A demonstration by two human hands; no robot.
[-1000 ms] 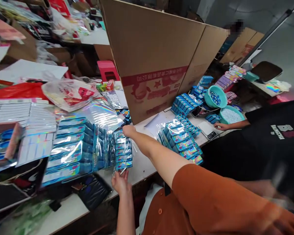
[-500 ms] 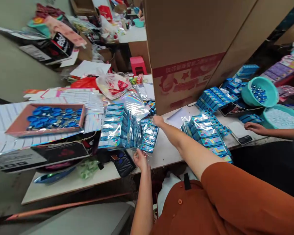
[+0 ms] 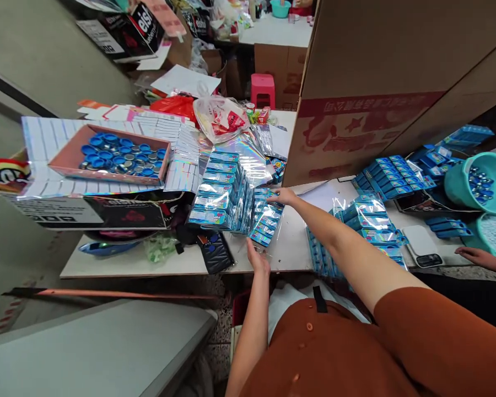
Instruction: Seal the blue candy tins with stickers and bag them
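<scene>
1. A clear-wrapped pack of small blue boxes was held low over the white tabletop, its long axis running away from the body.
2. Both grips were closed on it: the near end by the left hand, the far end by the right hand.
3. A stack of similar blue packs lay just left, and a brown cardboard box stood to the right.

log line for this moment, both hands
left hand holds near end of wrapped pack | right hand holds far end | wrapped pack beside stacked packs on table
</scene>
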